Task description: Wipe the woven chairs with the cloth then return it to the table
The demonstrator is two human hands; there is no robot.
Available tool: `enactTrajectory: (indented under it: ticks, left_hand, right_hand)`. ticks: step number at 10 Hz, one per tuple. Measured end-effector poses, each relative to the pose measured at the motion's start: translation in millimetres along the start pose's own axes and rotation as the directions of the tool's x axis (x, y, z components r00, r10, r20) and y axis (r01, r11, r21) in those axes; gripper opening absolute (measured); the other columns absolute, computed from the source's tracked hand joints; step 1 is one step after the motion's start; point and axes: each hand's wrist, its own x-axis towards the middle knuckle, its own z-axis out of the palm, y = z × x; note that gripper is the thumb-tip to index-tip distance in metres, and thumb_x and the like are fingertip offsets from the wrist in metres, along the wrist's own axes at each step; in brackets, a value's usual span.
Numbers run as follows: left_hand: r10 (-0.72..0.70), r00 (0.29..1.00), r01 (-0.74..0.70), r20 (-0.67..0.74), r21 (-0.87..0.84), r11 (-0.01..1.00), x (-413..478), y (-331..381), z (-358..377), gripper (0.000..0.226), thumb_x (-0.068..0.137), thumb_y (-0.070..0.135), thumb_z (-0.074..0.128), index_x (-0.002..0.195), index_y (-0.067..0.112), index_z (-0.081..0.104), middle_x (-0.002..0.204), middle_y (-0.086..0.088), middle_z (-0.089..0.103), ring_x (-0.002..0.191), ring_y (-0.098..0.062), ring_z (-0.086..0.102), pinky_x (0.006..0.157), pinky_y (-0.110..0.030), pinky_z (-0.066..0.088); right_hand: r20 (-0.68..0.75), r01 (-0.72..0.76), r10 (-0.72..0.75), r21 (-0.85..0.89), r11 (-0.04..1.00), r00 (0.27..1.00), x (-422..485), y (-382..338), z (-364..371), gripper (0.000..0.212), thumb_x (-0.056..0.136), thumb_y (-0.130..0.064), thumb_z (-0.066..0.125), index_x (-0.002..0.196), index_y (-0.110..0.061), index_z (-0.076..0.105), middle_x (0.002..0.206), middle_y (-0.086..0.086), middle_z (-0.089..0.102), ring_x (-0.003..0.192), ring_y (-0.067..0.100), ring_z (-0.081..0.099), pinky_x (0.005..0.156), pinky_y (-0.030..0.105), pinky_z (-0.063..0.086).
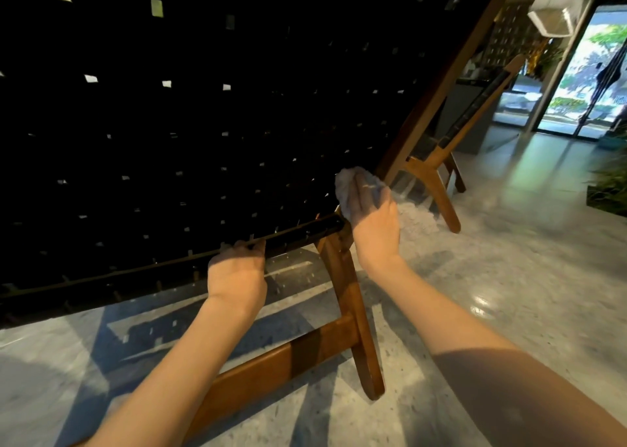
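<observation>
A big woven chair (203,124) with black straps and a brown wooden frame fills the upper left of the head view. My right hand (371,222) presses a pale crumpled cloth (346,185) against the weave at its lower right corner, fingers laid over the cloth. My left hand (237,270) grips the chair's lower front rail, fingers curled over its edge. A second woven chair (471,120) stands further back on the right, seen side-on. No table is in view.
The near chair's wooden leg (356,310) and cross brace (271,365) stand on the shiny speckled floor (509,277) between my arms. Green plants (610,188) sit at the right edge. Glass doors (590,73) lie at the far right.
</observation>
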Motion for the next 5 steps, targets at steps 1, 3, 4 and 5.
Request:
enactTrajectory:
  ticks: [1, 3, 4, 5]
  left_hand:
    - [-0.032, 0.999, 0.029, 0.035, 0.062, 0.998, -3.9, 4.7, 0.0, 0.070, 0.095, 0.008, 0.042, 0.152, 0.026, 0.005, 0.134, -0.009, 0.048, 0.117, -0.025, 0.051, 0.076, -0.027, 0.045]
    - [-0.001, 1.000, 0.001, -0.013, 0.000, 1.000, 6.5, 4.6, 2.5, 0.069, 0.097, 0.010, 0.042, 0.151, 0.029, 0.004, 0.131, -0.009, 0.050, 0.116, -0.026, 0.051, 0.079, -0.029, 0.048]
    - [0.029, 0.998, -0.031, -0.050, -0.034, 0.999, 2.4, 6.0, -1.2, 0.065, 0.098, 0.017, 0.040, 0.151, 0.032, 0.005, 0.133, -0.008, 0.050, 0.114, -0.026, 0.052, 0.077, -0.029, 0.045]
    - [0.036, 0.994, -0.052, -0.102, -0.157, 0.986, 3.4, 8.5, -11.2, 0.059, 0.099, 0.023, 0.040, 0.150, 0.031, 0.012, 0.136, -0.006, 0.049, 0.114, -0.025, 0.052, 0.079, -0.030, 0.047]
  right_hand:
    - [0.050, 0.040, -0.042, 0.052, 0.998, 0.998, -4.8, 2.7, 16.4, 0.058, 0.095, 0.000, 0.033, 0.151, -0.012, 0.022, 0.159, 0.008, 0.013, 0.145, 0.024, 0.009, 0.117, 0.036, 0.005]
    - [0.255, 0.078, -0.059, -0.064, 0.995, 0.965, -12.4, -3.5, 30.1, 0.054, 0.094, 0.002, 0.041, 0.146, -0.005, 0.029, 0.154, 0.010, 0.023, 0.139, 0.028, 0.020, 0.112, 0.037, 0.019]
    - [0.291, 0.209, -0.188, -0.041, 0.977, 0.938, -11.6, 7.5, 12.7, 0.058, 0.093, -0.005, 0.050, 0.146, -0.013, 0.028, 0.150, 0.009, 0.031, 0.128, 0.032, 0.028, 0.104, 0.036, 0.027]
    - [0.041, 0.169, -0.177, 0.154, 0.974, 0.983, -34.8, 21.0, -16.8, 0.054, 0.084, 0.001, 0.056, 0.135, -0.012, 0.040, 0.133, 0.009, 0.042, 0.113, 0.025, 0.034, 0.093, 0.038, 0.038]
